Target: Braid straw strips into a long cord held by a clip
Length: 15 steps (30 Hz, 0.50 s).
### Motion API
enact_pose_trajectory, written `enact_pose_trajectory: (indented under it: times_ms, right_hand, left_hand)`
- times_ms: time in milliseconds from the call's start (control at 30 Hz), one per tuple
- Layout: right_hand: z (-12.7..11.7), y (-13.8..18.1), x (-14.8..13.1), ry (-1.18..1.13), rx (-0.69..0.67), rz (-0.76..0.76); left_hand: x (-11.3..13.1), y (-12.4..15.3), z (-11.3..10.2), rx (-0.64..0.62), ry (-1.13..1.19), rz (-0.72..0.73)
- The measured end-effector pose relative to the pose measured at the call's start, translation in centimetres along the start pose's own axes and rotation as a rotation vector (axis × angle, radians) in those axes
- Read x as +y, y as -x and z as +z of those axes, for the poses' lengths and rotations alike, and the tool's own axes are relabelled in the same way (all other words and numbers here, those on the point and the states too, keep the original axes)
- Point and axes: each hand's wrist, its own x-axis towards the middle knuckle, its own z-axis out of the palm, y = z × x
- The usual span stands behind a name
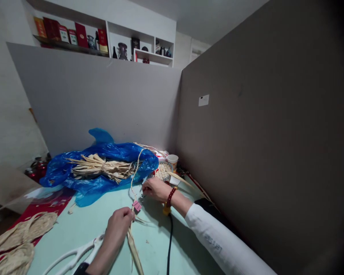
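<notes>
My left hand (120, 223) is closed on a pale plant-fibre strip (134, 248), which runs down toward the near edge of the table. Just beyond its fingertips a pink clip (137, 206) sits on the strand. From there a thin braided cord (134, 177) climbs toward the back. My right hand (156, 189), with a dark red bead bracelet at the wrist, is to the right of the cord with its fingers pinched. A small shiny bit shows by those fingertips, too small to name. Partly hidden under the right wrist lies a yellow object (166, 209) with a black cable.
A bundle of dry strips (103, 168) lies on a blue plastic bag (88, 187). White-handled scissors (77, 254) rest beside my left forearm. Woven fibre pieces (25, 233) lie at left. A white cup (172, 158) stands at the back; grey partitions (117, 103) enclose the table.
</notes>
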Motion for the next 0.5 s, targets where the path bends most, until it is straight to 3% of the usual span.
enact_pose_trajectory:
  times_ms: [200, 500]
  right_hand:
    - [-0.6, 0.2, 0.8, -0.050, -0.083, -0.060]
    - [1.2, 0.3, 0.3, -0.525, 0.088, 0.001]
  left_hand:
    - [0.4, 0.4, -0.3, 0.038, -0.026, 0.021]
    - [-0.7, -0.7, -1.0, 0.106, 0.002, 0.008]
